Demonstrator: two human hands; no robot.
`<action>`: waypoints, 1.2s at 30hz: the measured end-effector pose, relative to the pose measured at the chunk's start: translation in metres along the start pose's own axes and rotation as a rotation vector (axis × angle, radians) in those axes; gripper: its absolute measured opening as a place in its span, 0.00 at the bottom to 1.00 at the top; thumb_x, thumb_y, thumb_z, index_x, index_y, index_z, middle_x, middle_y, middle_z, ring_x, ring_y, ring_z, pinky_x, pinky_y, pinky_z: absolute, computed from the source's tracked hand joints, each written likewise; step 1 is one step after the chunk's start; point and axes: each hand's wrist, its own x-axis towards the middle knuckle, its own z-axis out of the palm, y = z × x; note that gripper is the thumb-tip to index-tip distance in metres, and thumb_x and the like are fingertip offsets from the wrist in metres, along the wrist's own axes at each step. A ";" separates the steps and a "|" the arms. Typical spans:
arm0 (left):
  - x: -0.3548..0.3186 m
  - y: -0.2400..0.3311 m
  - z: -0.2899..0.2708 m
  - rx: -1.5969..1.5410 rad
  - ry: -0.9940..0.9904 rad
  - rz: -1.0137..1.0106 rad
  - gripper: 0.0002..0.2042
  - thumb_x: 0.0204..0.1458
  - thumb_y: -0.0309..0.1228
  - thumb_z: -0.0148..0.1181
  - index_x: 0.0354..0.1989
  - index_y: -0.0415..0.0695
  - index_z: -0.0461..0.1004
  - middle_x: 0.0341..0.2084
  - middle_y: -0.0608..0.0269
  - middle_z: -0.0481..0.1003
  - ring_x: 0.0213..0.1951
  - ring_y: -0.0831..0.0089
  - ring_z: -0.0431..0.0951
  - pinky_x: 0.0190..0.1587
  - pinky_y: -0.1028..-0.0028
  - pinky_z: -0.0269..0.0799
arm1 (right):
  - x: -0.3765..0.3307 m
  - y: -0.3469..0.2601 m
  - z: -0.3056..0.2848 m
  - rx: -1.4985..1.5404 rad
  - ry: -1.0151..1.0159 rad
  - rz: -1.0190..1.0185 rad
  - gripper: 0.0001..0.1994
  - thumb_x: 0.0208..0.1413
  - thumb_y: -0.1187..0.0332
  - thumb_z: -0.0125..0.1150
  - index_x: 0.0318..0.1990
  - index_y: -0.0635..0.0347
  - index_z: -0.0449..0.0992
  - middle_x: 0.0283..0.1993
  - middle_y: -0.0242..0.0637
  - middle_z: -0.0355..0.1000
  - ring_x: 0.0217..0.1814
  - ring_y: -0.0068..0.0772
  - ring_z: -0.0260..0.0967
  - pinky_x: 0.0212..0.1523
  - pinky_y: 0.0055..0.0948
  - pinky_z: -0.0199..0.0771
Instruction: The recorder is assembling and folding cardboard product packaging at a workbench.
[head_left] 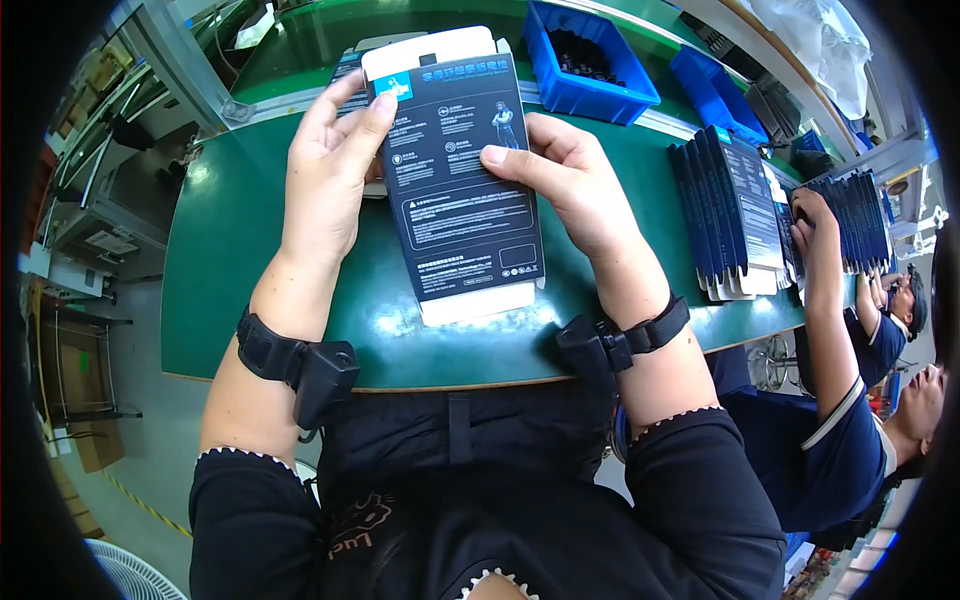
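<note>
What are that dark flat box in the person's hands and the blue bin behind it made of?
Flat box: looks like thin printed cardboard, slightly glossy, with white unprinted flaps at both ends. Blue bin: probably moulded plastic, with smooth, uniformly coloured, rigid walls and a thick rim.

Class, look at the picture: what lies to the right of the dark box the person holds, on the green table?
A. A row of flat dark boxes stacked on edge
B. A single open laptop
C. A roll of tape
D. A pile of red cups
A: right of the box, held by the left hand and right hand, a row of flat dark boxes stands on edge on the table.
</note>
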 end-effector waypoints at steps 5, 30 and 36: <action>-0.001 0.003 -0.001 0.006 -0.003 0.047 0.23 0.53 0.33 0.57 0.55 0.37 0.60 0.34 0.57 0.76 0.31 0.81 0.75 0.30 0.83 0.72 | -0.001 0.000 0.000 -0.141 0.006 -0.007 0.13 0.47 0.63 0.64 0.29 0.66 0.74 0.23 0.29 0.69 0.25 0.14 0.62 0.26 0.16 0.60; -0.006 -0.005 0.003 0.052 -0.184 -0.174 0.14 0.56 0.34 0.52 0.47 0.39 0.65 0.30 0.62 0.75 0.30 0.81 0.75 0.31 0.82 0.71 | 0.003 0.006 -0.007 -0.026 0.161 -0.089 0.14 0.50 0.71 0.59 0.45 0.63 0.70 0.31 0.31 0.71 0.34 0.17 0.67 0.39 0.16 0.64; -0.002 -0.005 -0.003 0.034 -0.196 -0.169 0.13 0.53 0.31 0.56 0.44 0.38 0.69 0.30 0.63 0.75 0.30 0.80 0.75 0.35 0.81 0.71 | 0.002 0.002 -0.005 -0.011 0.162 -0.018 0.13 0.49 0.69 0.61 0.43 0.62 0.72 0.28 0.25 0.70 0.30 0.12 0.62 0.31 0.13 0.56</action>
